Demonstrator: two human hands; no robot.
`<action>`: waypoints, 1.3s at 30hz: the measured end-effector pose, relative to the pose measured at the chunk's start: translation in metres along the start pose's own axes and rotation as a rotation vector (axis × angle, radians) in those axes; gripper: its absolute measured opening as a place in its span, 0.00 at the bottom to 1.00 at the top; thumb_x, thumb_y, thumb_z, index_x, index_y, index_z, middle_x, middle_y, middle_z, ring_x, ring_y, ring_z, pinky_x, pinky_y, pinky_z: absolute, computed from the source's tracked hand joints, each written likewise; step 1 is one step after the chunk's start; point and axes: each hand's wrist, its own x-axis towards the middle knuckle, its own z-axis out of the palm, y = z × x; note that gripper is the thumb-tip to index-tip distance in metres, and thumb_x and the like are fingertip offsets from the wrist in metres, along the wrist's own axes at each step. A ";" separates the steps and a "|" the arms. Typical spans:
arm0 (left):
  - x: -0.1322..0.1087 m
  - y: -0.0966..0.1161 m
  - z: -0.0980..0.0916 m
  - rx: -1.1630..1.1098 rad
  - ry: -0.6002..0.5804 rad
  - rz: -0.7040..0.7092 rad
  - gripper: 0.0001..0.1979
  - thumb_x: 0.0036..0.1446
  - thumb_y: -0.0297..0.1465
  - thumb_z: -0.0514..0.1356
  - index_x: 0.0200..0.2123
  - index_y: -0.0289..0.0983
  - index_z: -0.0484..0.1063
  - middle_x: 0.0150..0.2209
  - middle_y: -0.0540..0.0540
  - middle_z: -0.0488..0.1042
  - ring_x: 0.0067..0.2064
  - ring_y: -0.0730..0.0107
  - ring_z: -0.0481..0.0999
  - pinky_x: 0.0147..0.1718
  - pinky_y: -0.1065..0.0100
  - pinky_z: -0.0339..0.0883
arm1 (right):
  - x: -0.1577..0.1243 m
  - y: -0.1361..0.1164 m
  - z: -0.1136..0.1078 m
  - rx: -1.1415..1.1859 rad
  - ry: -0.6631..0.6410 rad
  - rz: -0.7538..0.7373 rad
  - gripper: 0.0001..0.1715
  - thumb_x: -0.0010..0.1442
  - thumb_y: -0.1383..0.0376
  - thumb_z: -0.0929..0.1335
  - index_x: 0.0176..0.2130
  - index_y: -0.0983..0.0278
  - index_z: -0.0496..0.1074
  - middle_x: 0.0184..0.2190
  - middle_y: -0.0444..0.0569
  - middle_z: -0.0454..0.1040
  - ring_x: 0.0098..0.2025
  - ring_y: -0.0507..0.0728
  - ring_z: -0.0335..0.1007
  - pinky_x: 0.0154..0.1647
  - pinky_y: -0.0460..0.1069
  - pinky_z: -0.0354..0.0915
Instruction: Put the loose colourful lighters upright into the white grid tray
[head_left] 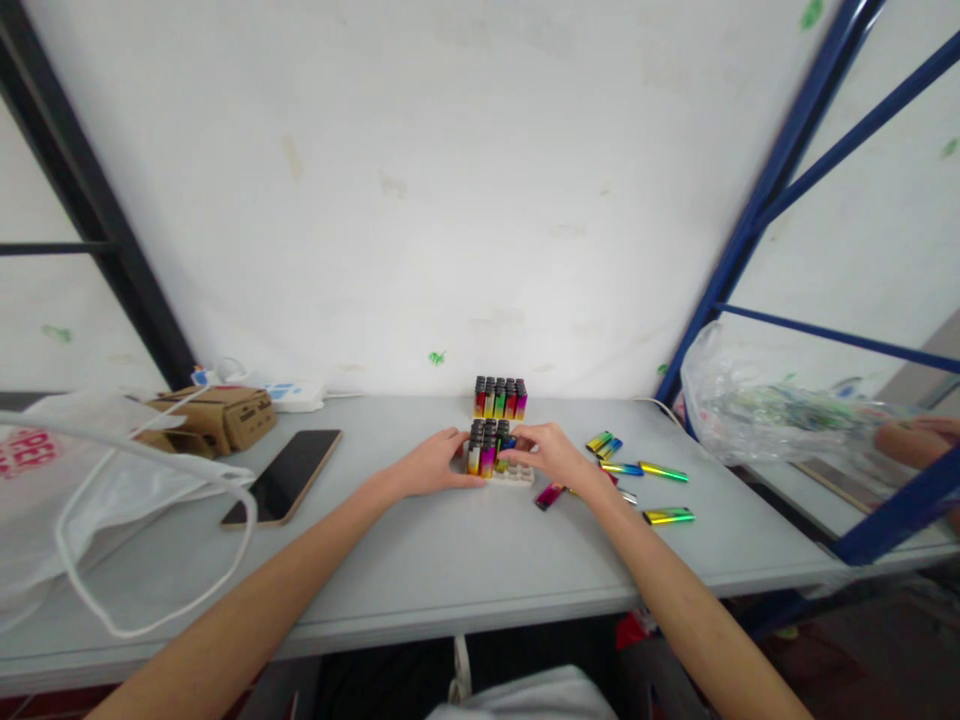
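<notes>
Several shiny multicoloured lighters point(480, 459) stand upright in the left part of a small white tray point(517, 478) with empty slots on its right. My left hand point(431, 466) curls round the left end of this tray, thumb along the front and fingers behind, gripping it. From the right, my right hand point(553, 452) pinches a blue-green lighter point(504, 455) at the edge of the standing group; its fingers partly hide it. Loose lighters point(664, 516) lie on the table to the right, some partly hidden by my right forearm.
Behind the tray stands another block of upright lighters point(500, 398) near the wall. To the left are a phone point(285, 478), a cardboard box point(232, 418), a power strip point(296, 396) and a white bag point(90, 500). Blue frame bars point(739, 245) and a clear plastic bag point(742, 410) border the right.
</notes>
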 end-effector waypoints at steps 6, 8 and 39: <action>0.000 0.002 -0.001 0.002 -0.012 0.003 0.32 0.52 0.56 0.67 0.48 0.37 0.74 0.40 0.43 0.73 0.42 0.53 0.74 0.42 0.59 0.68 | 0.001 -0.003 0.000 0.031 -0.002 -0.005 0.21 0.64 0.50 0.72 0.30 0.64 0.73 0.25 0.42 0.73 0.26 0.51 0.63 0.30 0.46 0.59; 0.000 0.003 -0.002 0.002 -0.015 -0.001 0.32 0.52 0.56 0.67 0.49 0.37 0.74 0.40 0.43 0.73 0.42 0.52 0.74 0.43 0.59 0.68 | 0.001 -0.002 0.001 0.029 -0.007 -0.005 0.22 0.64 0.50 0.72 0.29 0.64 0.72 0.24 0.42 0.72 0.26 0.51 0.62 0.30 0.46 0.58; 0.000 0.001 -0.002 0.014 -0.015 -0.029 0.30 0.51 0.58 0.66 0.42 0.38 0.73 0.40 0.43 0.73 0.41 0.53 0.74 0.42 0.59 0.69 | -0.025 0.049 -0.076 -0.594 0.328 0.747 0.18 0.71 0.57 0.64 0.44 0.64 0.80 0.40 0.57 0.83 0.44 0.62 0.78 0.44 0.50 0.65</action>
